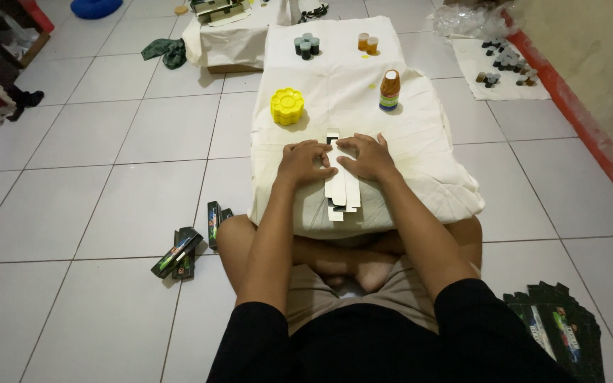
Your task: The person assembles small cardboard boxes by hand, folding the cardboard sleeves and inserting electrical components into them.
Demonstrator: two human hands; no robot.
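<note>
My left hand (306,162) and right hand (367,156) press, fingers curled, on a flat white carton blank (340,186) lying on the cloth-covered tabletop (427,142) before my crossed legs. Beyond stand a yellow flower-shaped palette (287,106) and a brown bottle (389,90).

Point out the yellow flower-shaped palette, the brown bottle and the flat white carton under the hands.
yellow palette (287,106), head view, top centre.
brown bottle (389,90), head view, body.
flat white carton (340,191), head view, lower panel.
</note>
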